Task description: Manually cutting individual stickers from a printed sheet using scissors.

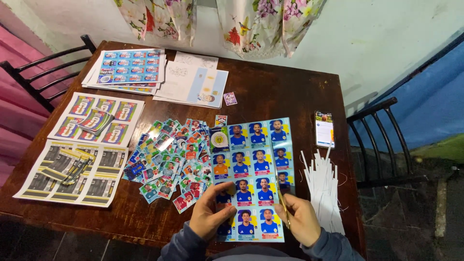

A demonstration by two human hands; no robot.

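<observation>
One sticker sheet (251, 174) is lying under our hands, near the table's (290, 96) front edge. We are pinching its lower left corner with the left hand (209, 212), thumb on top, fingers clamped on the sheet. The right hand (302, 217) is closed around scissors (282, 198), blades running up the sheet's right column, away from us. Beyond the left hand, a heap of loose cut stickers (169, 159) suggests much cutting is done; right of the right hand, white trimmed strips (323, 186) are piling up. We are judging this sheet barely started, and uncut sheets (128, 67) are waiting far beyond the left hand. The sheet's long axis is running away from us, portraits upright toward us.
</observation>
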